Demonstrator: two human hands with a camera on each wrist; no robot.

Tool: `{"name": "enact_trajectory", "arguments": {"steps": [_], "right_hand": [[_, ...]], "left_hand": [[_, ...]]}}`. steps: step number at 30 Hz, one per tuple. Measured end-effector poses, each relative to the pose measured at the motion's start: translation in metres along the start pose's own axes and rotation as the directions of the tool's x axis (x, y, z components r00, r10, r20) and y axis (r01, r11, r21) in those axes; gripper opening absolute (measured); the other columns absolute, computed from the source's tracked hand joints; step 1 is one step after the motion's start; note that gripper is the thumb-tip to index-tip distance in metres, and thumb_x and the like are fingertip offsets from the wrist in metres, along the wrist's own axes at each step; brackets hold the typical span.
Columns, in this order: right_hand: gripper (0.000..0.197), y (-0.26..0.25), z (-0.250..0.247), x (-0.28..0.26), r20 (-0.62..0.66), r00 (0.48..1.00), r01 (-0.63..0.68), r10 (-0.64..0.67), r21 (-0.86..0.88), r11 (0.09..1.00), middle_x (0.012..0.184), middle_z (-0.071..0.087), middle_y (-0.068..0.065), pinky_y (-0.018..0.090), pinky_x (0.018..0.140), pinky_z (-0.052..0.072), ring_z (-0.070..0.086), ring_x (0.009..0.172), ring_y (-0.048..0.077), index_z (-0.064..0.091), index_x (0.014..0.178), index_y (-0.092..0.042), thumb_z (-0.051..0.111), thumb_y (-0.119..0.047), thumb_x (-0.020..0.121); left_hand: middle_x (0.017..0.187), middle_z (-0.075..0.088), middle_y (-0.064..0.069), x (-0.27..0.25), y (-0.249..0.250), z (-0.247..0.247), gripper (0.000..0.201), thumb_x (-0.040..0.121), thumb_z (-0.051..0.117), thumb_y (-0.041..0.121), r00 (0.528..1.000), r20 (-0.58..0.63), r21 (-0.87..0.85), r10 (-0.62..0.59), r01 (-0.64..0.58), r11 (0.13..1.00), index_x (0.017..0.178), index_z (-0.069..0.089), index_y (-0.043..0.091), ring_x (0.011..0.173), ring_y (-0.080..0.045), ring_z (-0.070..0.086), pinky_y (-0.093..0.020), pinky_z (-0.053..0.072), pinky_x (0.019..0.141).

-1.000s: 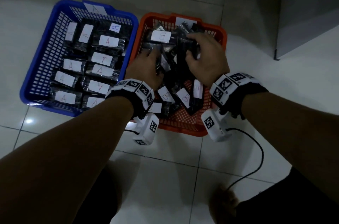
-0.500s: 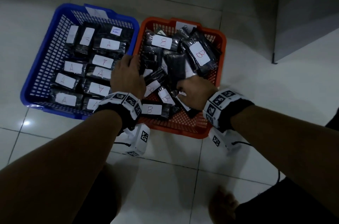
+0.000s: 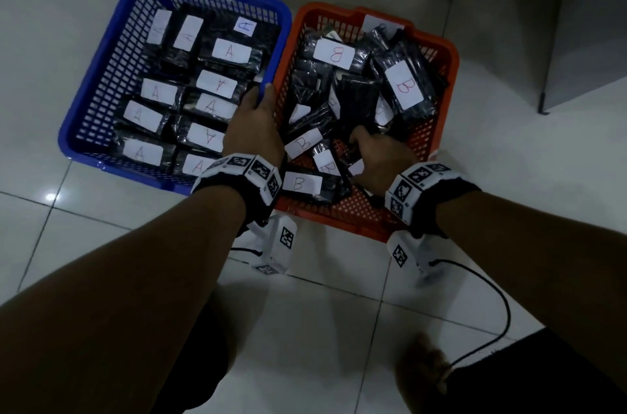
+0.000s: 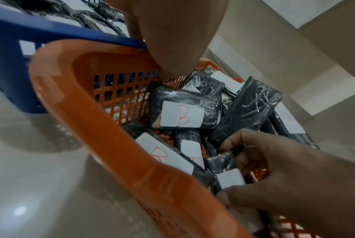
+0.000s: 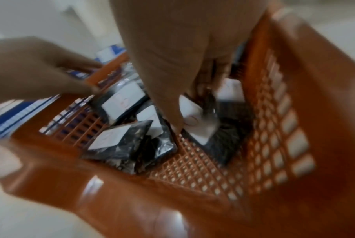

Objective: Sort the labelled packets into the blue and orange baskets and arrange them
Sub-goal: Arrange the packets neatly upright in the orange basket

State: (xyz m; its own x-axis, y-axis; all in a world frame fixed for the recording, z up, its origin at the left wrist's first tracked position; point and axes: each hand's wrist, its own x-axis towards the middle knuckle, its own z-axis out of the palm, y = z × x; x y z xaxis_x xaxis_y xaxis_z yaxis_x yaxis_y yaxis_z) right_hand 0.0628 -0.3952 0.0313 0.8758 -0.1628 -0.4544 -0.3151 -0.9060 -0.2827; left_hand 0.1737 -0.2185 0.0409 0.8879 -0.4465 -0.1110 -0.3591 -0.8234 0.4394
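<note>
The blue basket on the left holds several black packets with white A labels, lying in rows. Black B packets lie jumbled in the orange basket beside it. My left hand sits where the two baskets meet, its fingers and thumb pinching the orange rim. In the near right part of the orange basket, my right hand reaches down. Its fingers and thumb curl round one labelled packet, also blurred in the right wrist view.
Both baskets stand on a pale tiled floor. A grey cabinet rises at the back right. A black cable trails over the floor from my right wrist, past a bare foot.
My right hand left a large B packet at the back right of the orange basket and came to its near part. My left hand moved from among the packets to the rim.
</note>
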Motion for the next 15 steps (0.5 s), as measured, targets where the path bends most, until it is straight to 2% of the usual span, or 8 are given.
{"name": "enact_trajectory", "arguments": {"steps": [2,5,6,8,10,11,13,15], "right_hand": [[0.036,0.001,-0.002,-0.001,-0.007,1.000,-0.015,0.016,0.104,0.994,0.096,0.062,0.010,0.035,0.065,0.052,0.061,0.081,0.027,0.047,0.116,-0.014,0.062,-0.023,0.085],[0.026,0.004,-0.009,-0.001,-0.038,0.998,-0.034,0.043,0.214,0.976,0.089,0.063,0.003,0.029,0.068,0.052,0.061,0.081,0.020,0.059,0.108,-0.017,0.064,-0.022,0.084],[0.026,0.004,-0.012,-0.002,-0.051,0.998,-0.031,0.045,0.248,0.968,0.087,0.062,0.001,0.025,0.067,0.049,0.061,0.080,0.018,0.063,0.107,-0.018,0.066,-0.021,0.082],[0.029,0.006,-0.016,-0.003,-0.090,0.995,-0.015,0.044,0.304,0.953,0.084,0.060,-0.002,0.022,0.067,0.046,0.060,0.080,0.015,0.067,0.109,-0.017,0.070,-0.019,0.080],[0.027,0.009,-0.020,-0.006,-0.124,0.992,0.015,0.031,0.359,0.933,0.080,0.061,-0.001,0.025,0.071,0.049,0.060,0.076,0.016,0.069,0.106,-0.016,0.072,-0.016,0.079],[0.024,0.011,-0.021,-0.009,-0.136,0.991,0.036,0.016,0.372,0.928,0.079,0.060,0.000,0.027,0.072,0.050,0.059,0.075,0.016,0.069,0.104,-0.015,0.071,-0.014,0.080],[0.025,0.015,-0.023,-0.013,-0.176,0.984,0.084,-0.019,0.368,0.926,0.084,0.059,0.003,0.028,0.074,0.048,0.056,0.077,0.016,0.069,0.104,-0.014,0.071,-0.011,0.080],[0.028,0.020,-0.023,-0.014,-0.225,0.974,0.116,-0.036,0.351,0.929,0.093,0.057,0.007,0.026,0.076,0.042,0.052,0.085,0.015,0.066,0.109,-0.011,0.070,-0.012,0.081]], "left_hand": [[0.144,0.039,-0.016,0.000,0.002,-0.003,0.065,0.081,0.053,0.002,1.000,-0.013,0.065,0.014,-0.013,0.998,0.144,0.038,0.013,0.125,-0.036,0.045,-0.047,0.045,0.097],[0.121,0.055,-0.012,0.002,0.016,-0.008,0.038,0.079,0.059,0.016,0.964,-0.095,0.149,0.250,-0.235,0.961,0.117,0.060,0.015,0.106,-0.032,0.055,-0.043,0.049,0.083],[0.109,0.061,-0.009,0.002,0.024,-0.010,0.026,0.080,0.059,0.020,0.938,-0.035,0.097,0.346,-0.341,0.935,0.105,0.064,0.015,0.097,-0.029,0.059,-0.040,0.052,0.076],[0.092,0.068,-0.002,0.005,0.035,-0.006,0.015,0.082,0.062,0.025,0.854,0.277,0.003,0.442,-0.460,0.888,0.093,0.069,0.018,0.084,-0.022,0.063,-0.036,0.054,0.069],[0.085,0.071,0.002,0.005,0.041,0.006,0.014,0.078,0.066,0.029,0.709,0.560,0.013,0.429,-0.525,0.851,0.086,0.074,0.021,0.078,-0.019,0.064,-0.032,0.054,0.068],[0.082,0.071,0.002,0.005,0.044,0.012,0.014,0.075,0.068,0.031,0.661,0.632,0.056,0.406,-0.561,0.826,0.082,0.074,0.020,0.074,-0.018,0.064,-0.029,0.052,0.065],[0.079,0.070,0.005,0.004,0.045,0.025,0.014,0.069,0.075,0.029,0.648,0.637,0.123,0.417,-0.620,0.775,0.079,0.074,0.019,0.069,-0.014,0.064,-0.020,0.043,0.057],[0.091,0.068,0.004,0.010,0.048,0.026,0.026,0.072,0.079,0.028,0.655,0.671,0.153,0.348,-0.581,0.799,0.094,0.072,0.018,0.081,-0.013,0.065,-0.016,0.038,0.061]]}}
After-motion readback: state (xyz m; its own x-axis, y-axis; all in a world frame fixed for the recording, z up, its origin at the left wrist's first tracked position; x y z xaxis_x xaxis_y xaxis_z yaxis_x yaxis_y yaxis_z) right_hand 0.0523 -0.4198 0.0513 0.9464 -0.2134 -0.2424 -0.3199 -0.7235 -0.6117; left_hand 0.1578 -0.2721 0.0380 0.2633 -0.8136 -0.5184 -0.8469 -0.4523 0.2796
